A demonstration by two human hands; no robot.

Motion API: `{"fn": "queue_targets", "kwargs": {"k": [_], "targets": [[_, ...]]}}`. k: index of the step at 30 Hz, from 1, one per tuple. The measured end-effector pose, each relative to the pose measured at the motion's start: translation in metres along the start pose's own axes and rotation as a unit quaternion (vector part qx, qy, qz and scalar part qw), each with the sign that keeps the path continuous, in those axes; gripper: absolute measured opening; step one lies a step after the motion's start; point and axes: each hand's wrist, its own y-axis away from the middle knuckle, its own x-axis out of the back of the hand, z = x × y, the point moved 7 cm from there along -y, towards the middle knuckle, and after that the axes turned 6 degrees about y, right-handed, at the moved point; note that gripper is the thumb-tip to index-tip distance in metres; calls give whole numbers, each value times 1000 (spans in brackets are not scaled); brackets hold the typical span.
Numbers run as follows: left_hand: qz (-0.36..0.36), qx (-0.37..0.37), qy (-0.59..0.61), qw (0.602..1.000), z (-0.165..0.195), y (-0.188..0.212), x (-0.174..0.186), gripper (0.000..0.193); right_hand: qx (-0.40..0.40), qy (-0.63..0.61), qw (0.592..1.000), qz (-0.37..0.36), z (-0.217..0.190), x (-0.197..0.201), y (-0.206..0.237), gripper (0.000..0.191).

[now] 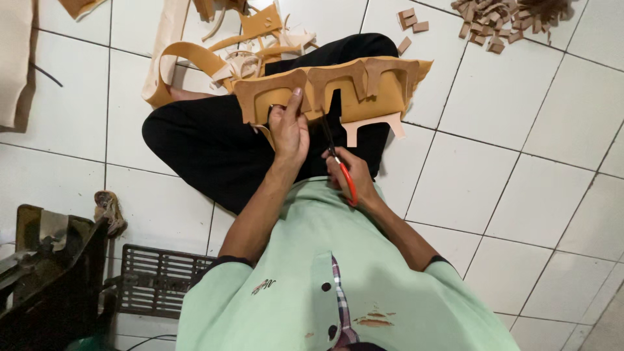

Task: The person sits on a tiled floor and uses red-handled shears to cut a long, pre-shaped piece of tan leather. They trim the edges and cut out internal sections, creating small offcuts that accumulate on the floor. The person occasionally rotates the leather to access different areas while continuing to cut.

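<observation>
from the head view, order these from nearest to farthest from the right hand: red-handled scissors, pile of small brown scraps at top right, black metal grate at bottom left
1. Red-handled scissors: held in the right hand itself, over the lap.
2. Black metal grate: on the floor, lower left of the picture.
3. Pile of small brown scraps: on the tiles at the top right, farthest.

Tan-brown leather sheet (364,88), red-handled scissors (344,175), mint-green shirt (312,273), white floor tiles (507,149)

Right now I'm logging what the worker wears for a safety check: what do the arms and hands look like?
Both arms are bare from above the elbows down, under short mint-green sleeves edged with a dark band. The left hand and right hand wear no gloves, and no rings, watch or wristband show.
</observation>
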Motion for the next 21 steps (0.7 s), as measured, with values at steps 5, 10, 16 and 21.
{"fn": "queue_targets", "kwargs": {"k": [5,10,16,21], "targets": [[26,-21,-12,999,-5,15,-2,14,8,-49,999,13,-9,-11,-15,36],[-5,-12,-4,1000,-1,16,-3,13,10,-49,998,41,-6,-10,-16,36],[7,-2,26,1000,1,7,-6,13,-16,-107,994,9,-11,-12,-21,37],[-45,-16,6,999,4,17,-10,14,8,-122,992,12,-26,-10,-43,37]]}}
